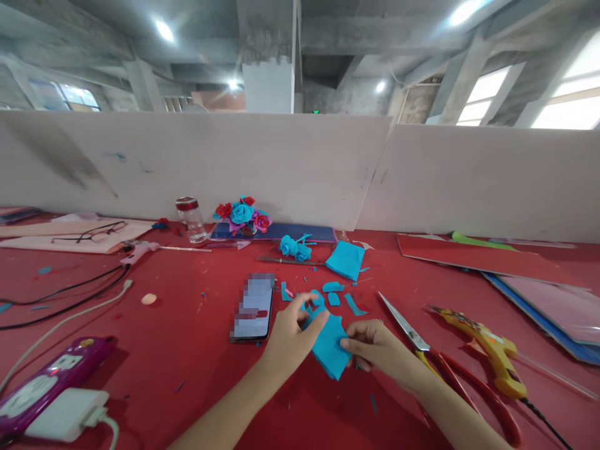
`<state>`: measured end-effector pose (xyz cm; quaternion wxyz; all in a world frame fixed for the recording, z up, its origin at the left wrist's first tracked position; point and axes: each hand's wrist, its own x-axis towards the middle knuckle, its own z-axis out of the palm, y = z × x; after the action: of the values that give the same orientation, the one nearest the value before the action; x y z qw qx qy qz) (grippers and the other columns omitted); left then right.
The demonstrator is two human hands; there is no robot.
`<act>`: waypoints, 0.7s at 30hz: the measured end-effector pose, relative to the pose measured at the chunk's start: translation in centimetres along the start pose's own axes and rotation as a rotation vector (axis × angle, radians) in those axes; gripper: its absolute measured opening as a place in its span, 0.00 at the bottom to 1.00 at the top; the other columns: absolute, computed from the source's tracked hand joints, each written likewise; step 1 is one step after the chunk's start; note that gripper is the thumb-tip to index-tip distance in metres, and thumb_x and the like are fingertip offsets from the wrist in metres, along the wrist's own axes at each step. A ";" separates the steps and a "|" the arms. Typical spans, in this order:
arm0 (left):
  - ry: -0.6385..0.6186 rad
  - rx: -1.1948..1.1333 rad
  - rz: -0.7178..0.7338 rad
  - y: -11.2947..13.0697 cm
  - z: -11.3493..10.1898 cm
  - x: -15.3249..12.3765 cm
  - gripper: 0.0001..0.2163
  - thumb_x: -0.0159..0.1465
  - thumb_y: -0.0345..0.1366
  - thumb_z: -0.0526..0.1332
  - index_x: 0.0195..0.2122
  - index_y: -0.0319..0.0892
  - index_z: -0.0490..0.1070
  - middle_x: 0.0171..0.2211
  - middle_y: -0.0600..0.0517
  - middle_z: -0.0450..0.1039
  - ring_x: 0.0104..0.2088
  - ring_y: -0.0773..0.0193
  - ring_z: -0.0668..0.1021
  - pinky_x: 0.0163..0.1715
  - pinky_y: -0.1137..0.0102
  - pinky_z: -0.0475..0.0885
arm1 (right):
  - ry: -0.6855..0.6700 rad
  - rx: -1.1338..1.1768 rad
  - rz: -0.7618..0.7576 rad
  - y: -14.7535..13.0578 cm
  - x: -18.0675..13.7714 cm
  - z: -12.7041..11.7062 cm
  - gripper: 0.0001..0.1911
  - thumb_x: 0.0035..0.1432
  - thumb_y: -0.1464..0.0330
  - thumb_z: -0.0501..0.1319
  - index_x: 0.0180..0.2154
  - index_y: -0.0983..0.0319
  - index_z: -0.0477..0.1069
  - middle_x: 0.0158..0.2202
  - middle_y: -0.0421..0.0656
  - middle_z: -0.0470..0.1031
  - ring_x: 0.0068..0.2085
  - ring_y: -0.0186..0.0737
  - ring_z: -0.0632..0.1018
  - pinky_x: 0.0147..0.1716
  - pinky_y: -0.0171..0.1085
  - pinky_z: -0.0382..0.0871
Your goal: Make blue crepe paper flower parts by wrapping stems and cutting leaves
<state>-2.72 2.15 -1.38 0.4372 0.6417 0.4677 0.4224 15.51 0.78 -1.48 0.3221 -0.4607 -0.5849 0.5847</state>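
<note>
Both my hands hold one piece of blue foam sheet (pixel 329 345) just above the red table (pixel 187 350). My left hand (pixel 290 337) pinches its upper left corner with thumb and fingers closed. My right hand (pixel 375 347) pinches its right edge. Small blue offcuts (pixel 334 294) lie just beyond the sheet. A larger blue foam square (pixel 345 259) rests farther back.
A phone (pixel 253 307) lies left of my hands. Red-handled scissors (pixel 435 353) and a yellow glue gun (pixel 487 347) lie to the right. Blue foam roses (pixel 295 247), a flower bouquet (pixel 242 215), a jar (pixel 190 219), glasses (pixel 89 232), cables and a power strip (pixel 51 375) sit around.
</note>
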 end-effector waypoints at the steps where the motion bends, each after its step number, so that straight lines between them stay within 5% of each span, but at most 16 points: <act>1: -0.001 -0.091 0.006 0.1 0.0 -0.1 0.24 0.58 0.46 0.59 0.54 0.44 0.60 0.21 0.58 0.65 0.20 0.69 0.66 0.19 0.75 0.58 | 0.045 0.031 0.009 0.0 0.0 0.1 0.20 0.46 0.53 0.64 0.22 0.64 0.67 0.18 0.39 0.74 0.15 0.26 0.64 0.15 0.28 0.52; 3: -0.053 -0.213 0.058 0.3 0.1 -0.2 0.31 0.58 0.42 0.60 0.61 0.47 0.49 0.31 0.53 0.73 0.27 0.65 0.73 0.26 0.74 0.66 | 0.133 0.107 0.016 0.1 0.1 0.2 0.22 0.45 0.51 0.64 0.24 0.63 0.66 0.20 0.40 0.75 0.16 0.28 0.67 0.16 0.29 0.56; 9: -0.171 0.018 0.070 0.6 0.0 0.0 0.12 0.59 0.38 0.58 0.41 0.45 0.76 0.40 0.48 0.77 0.42 0.57 0.76 0.41 0.67 0.70 | 0.098 0.057 -0.014 -0.2 0.3 0.7 0.22 0.49 0.49 0.58 0.28 0.62 0.65 0.20 0.40 0.74 0.20 0.36 0.74 0.20 0.32 0.64; 12: -0.160 -0.007 0.012 0.5 -0.3 0.3 0.12 0.57 0.37 0.59 0.41 0.45 0.76 0.42 0.49 0.77 0.45 0.55 0.76 0.46 0.65 0.68 | 0.187 -0.414 -0.141 -0.7 -1.1 -0.6 0.18 0.58 0.54 0.49 0.32 0.61 0.68 0.28 0.45 0.76 0.27 0.43 0.78 0.27 0.38 0.68; 16: -0.086 -0.057 -0.053 0.5 -0.8 0.5 0.13 0.55 0.37 0.61 0.42 0.45 0.76 0.43 0.50 0.77 0.45 0.53 0.76 0.45 0.63 0.69 | 0.598 -1.140 -0.091 1.5 -5.3 -4.2 0.17 0.57 0.67 0.44 0.37 0.63 0.70 0.35 0.55 0.76 0.37 0.54 0.77 0.34 0.48 0.67; 18: -0.061 -0.078 -0.069 0.6 -1.0 0.5 0.14 0.55 0.38 0.62 0.42 0.46 0.76 0.43 0.51 0.77 0.46 0.52 0.75 0.46 0.62 0.69 | 0.518 -1.408 -0.035 4.0 -7.3 -6.2 0.14 0.52 0.70 0.48 0.31 0.62 0.72 0.30 0.56 0.76 0.31 0.58 0.77 0.27 0.47 0.66; 21: -0.030 -0.105 -0.059 0.7 -1.1 0.5 0.13 0.54 0.38 0.62 0.41 0.46 0.76 0.43 0.51 0.77 0.46 0.53 0.75 0.47 0.62 0.67 | 0.560 -1.428 0.012 7.6 -8.9 -8.5 0.11 0.49 0.70 0.50 0.32 0.61 0.70 0.28 0.54 0.77 0.26 0.53 0.77 0.22 0.42 0.64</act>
<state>-3.51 2.70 -0.36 0.4894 0.6102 0.4567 0.4237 27.81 -4.92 -6.61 0.0793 -0.6913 -0.7146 -0.0718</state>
